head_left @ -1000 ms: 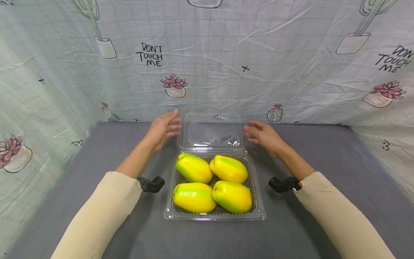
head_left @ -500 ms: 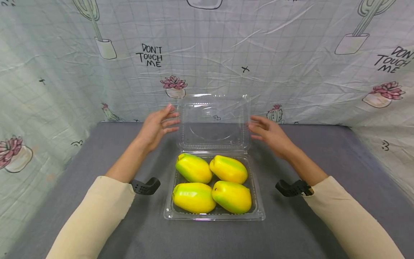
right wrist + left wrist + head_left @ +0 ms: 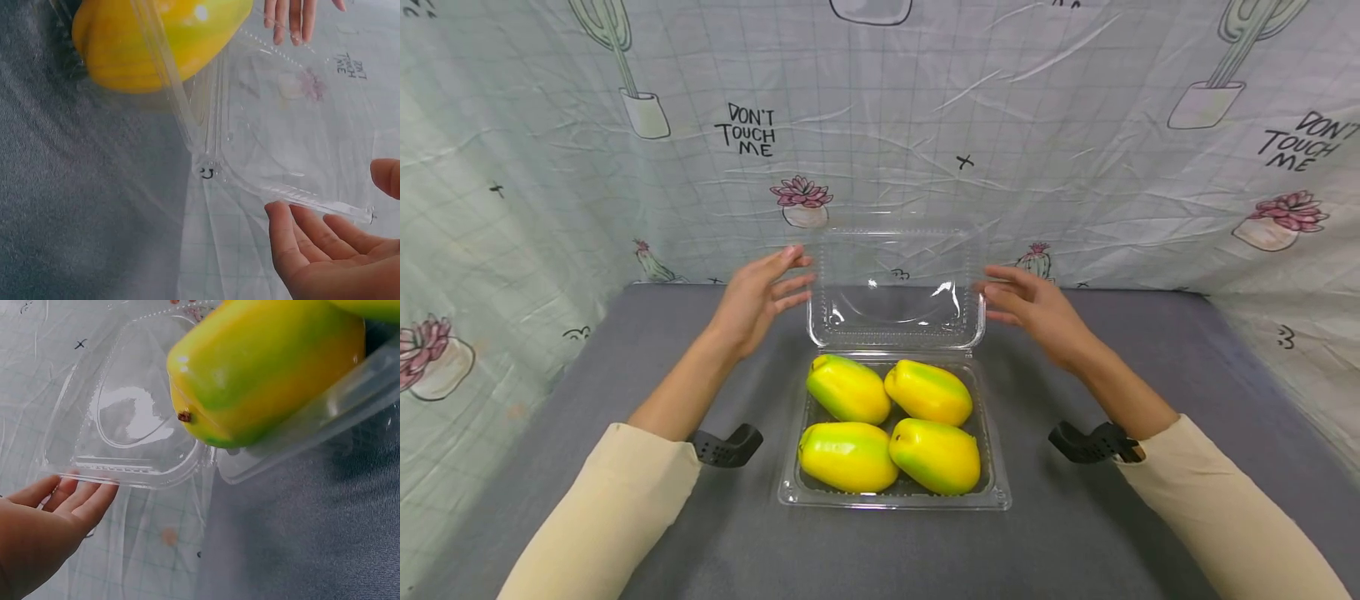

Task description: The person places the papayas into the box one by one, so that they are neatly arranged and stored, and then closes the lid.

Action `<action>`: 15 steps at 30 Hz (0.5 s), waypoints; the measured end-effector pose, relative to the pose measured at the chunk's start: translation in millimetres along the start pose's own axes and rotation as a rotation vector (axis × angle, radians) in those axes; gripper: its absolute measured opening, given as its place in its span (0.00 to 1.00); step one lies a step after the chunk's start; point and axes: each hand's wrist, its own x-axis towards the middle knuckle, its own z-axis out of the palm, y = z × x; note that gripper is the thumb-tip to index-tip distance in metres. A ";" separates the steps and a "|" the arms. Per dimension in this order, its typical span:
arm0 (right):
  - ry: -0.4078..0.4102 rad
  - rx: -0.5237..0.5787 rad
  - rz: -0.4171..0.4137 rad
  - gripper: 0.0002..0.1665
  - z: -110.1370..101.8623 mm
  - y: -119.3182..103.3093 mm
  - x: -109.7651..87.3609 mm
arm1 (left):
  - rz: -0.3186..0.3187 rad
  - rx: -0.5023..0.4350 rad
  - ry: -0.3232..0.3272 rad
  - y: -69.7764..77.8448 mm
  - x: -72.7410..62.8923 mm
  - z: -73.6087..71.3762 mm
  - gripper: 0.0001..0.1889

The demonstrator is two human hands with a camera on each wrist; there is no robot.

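A clear plastic clamshell box point(image 3: 895, 502) stands on the table in the head view, its hinged lid point(image 3: 897, 287) raised at the back. Several yellow-green fruits that look like papayas point(image 3: 848, 457) lie in its base. My left hand point(image 3: 752, 300) is at the lid's left side with loosely extended fingers; in the left wrist view its fingertips point(image 3: 103, 490) meet the lid's edge. On the opposite side is my right hand point(image 3: 1037, 310), fingers slightly bent. In the right wrist view those fingers point(image 3: 284, 228) lie against the lid's side edge, with the thumb apart from it.
A grey cloth point(image 3: 880, 554) covers the table. Behind it and at both sides hangs a pale curtain point(image 3: 880, 125) printed with cacti and words. Each wrist wears a black strap mount, such as the left mount point(image 3: 728, 447).
The lid has swung from tilting far back to a more upright angle, then shifted slightly. Both hands have moved a little outward and nearer. The fruits stay in place.
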 end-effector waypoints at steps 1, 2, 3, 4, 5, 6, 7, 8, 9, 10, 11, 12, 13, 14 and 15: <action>0.003 0.010 -0.002 0.36 0.4 -0.9 -1.1 | 0.003 -0.006 0.001 0.3 -0.9 0.4 0.30; 0.006 0.016 -0.004 0.36 0.9 -1.6 -2.1 | 0.006 -0.008 0.002 0.8 -1.9 1.0 0.30; 0.010 0.026 -0.008 0.36 1.4 -2.2 -2.9 | 0.008 -0.010 0.003 1.3 -2.6 1.6 0.30; 0.013 0.039 -0.013 0.36 1.9 -2.7 -3.6 | 0.010 -0.014 0.005 1.8 -3.4 2.4 0.30; 0.016 0.056 -0.017 0.36 2.5 -3.3 -4.2 | 0.014 -0.020 0.007 2.3 -4.1 3.1 0.30; 0.019 0.073 -0.021 0.36 3.0 -3.9 -4.8 | 0.019 -0.021 0.009 2.8 -5.0 4.0 0.30; 0.020 0.088 -0.027 0.35 3.5 -4.3 -5.4 | 0.024 -0.022 0.009 3.3 -6.0 4.9 0.30; 0.022 0.101 -0.032 0.35 3.9 -4.7 -6.0 | 0.031 -0.021 0.009 3.7 -6.8 5.9 0.30; 0.024 0.117 -0.037 0.35 4.4 -5.3 -6.7 | 0.038 -0.020 0.007 4.0 -7.7 6.9 0.29; 0.026 0.126 -0.041 0.35 5.0 -5.7 -7.5 | 0.047 -0.016 0.007 4.3 -8.8 7.9 0.29; 0.027 0.135 -0.045 0.35 5.7 -6.0 -8.1 | 0.057 -0.006 0.007 4.7 -10.0 9.0 0.29; 0.031 0.136 -0.051 0.35 6.6 -6.3 -9.0 | 0.069 0.004 0.007 4.8 -11.2 9.9 0.29; 0.033 0.140 -0.058 0.35 7.5 -6.5 -10.0 | 0.078 0.010 0.007 4.9 -12.2 10.8 0.30; 0.036 0.145 -0.065 0.35 8.5 -6.4 -10.8 | 0.089 0.021 0.007 4.8 -13.2 11.4 0.30; 0.037 0.152 -0.073 0.35 9.6 -6.4 -11.7 | 0.100 0.031 0.007 4.5 -14.2 11.8 0.30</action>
